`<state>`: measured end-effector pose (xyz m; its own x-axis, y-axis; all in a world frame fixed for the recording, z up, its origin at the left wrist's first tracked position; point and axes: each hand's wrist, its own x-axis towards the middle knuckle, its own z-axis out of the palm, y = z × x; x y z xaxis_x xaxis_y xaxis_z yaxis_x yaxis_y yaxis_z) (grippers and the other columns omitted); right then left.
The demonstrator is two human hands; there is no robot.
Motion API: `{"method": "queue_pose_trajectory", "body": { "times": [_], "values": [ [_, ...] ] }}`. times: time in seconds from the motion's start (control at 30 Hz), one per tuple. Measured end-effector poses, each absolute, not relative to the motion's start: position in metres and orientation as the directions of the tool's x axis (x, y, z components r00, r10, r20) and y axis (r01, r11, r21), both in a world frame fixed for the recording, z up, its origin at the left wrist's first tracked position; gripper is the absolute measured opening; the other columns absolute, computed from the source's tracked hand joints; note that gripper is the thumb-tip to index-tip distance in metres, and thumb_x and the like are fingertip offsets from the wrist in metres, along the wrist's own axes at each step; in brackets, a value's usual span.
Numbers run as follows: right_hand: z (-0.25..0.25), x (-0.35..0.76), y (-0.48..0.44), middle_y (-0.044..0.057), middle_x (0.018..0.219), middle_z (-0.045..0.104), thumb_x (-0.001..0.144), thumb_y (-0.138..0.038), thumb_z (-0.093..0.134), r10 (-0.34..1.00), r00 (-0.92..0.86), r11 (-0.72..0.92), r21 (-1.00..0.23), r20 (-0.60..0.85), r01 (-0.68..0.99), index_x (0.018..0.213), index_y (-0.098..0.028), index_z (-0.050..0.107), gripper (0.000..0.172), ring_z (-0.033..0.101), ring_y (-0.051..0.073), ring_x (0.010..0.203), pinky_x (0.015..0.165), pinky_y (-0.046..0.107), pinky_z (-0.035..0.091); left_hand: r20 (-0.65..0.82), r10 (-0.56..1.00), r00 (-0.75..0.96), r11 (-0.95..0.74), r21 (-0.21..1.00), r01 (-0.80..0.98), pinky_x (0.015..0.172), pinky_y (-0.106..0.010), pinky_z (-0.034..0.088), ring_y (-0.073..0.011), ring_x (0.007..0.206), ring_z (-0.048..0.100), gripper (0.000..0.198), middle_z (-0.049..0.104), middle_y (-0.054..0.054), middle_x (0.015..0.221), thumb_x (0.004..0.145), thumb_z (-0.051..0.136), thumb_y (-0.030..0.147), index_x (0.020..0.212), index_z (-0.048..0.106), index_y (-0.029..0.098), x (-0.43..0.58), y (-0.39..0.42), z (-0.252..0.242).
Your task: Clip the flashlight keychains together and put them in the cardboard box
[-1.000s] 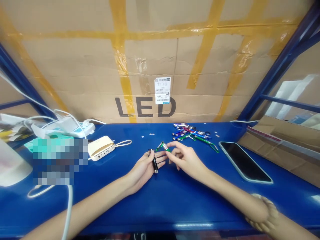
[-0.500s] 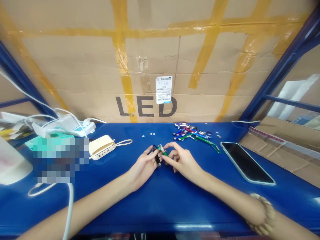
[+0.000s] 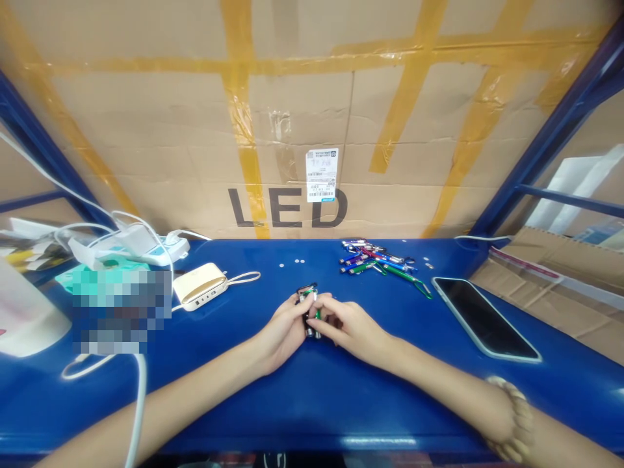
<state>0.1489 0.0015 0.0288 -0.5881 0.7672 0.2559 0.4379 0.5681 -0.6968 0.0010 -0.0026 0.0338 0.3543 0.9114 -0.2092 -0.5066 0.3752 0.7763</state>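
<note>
My left hand (image 3: 285, 328) pinches a small black keychain flashlight (image 3: 308, 320) at the middle of the blue table (image 3: 312, 390). My right hand (image 3: 348, 327) holds a green keychain flashlight (image 3: 317, 311) right beside it. The two lights stand side by side, touching, with their clip ends pointing away from me. Fingers of both hands are closed around them and meet at the lights.
A pile of coloured keychain flashlights (image 3: 377, 259) lies at the back right. A phone (image 3: 485, 316) rests face up on the right. A cream power bank (image 3: 201, 285) with a cord, a white power strip (image 3: 146, 244) and cables sit at the left. A taped cardboard box (image 3: 312, 117) marked LED forms the back wall.
My hands have come together. The green flashlight, held slanted and apart a second ago, now stands parallel against the black one. Both hands drew slightly nearer to me.
</note>
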Motion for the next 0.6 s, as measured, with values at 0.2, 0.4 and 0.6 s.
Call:
{"method": "queue_pose_trajectory", "body": {
  "times": [0.2, 0.4, 0.6],
  "values": [
    [0.032, 0.154, 0.006, -0.004, 0.067, 0.063, 0.089, -0.041, 0.042, 0.794, -0.551, 0.568, -0.64, 0.258, 0.518, 0.101, -0.022, 0.049, 0.024, 0.058, 0.01, 0.057, 0.055, 0.021, 0.043, -0.21, 0.938, 0.277, 0.332, 0.777, -0.535, 0.083, -0.036, 0.049, -0.0192, 0.087, 0.063, 0.007, 0.061, -0.004, 0.076, 0.081, 0.051, 0.01, 0.087, 0.053, 0.013, -0.005, 0.007, 0.031],
    [0.027, 0.182, 0.039, 0.008, 0.109, 0.061, 0.086, -0.045, 0.045, 0.839, -0.28, 0.454, -0.318, 0.467, 0.832, 0.11, -0.02, 0.054, 0.036, 0.059, 0.021, 0.097, 0.081, 0.034, 0.047, -0.302, 0.925, 0.231, 0.38, 0.722, -0.578, 0.08, -0.041, 0.052, -0.0234, 0.088, 0.065, 0.008, 0.062, -0.008, 0.088, 0.087, 0.043, 0.014, 0.092, 0.049, 0.014, -0.006, 0.008, 0.035],
    [0.017, 0.205, 0.057, 0.015, 0.124, 0.053, 0.087, -0.019, 0.038, 0.913, -0.159, 0.16, 0.029, 0.375, 0.987, 0.126, -0.014, 0.048, 0.041, 0.046, 0.029, 0.118, 0.09, 0.04, 0.042, -0.325, 0.903, 0.279, 0.427, 0.74, -0.52, 0.062, -0.025, 0.053, -0.0144, 0.068, 0.064, 0.009, 0.063, -0.008, 0.084, 0.083, 0.05, 0.012, 0.091, 0.054, 0.01, -0.008, 0.005, 0.039]
  ]
}}
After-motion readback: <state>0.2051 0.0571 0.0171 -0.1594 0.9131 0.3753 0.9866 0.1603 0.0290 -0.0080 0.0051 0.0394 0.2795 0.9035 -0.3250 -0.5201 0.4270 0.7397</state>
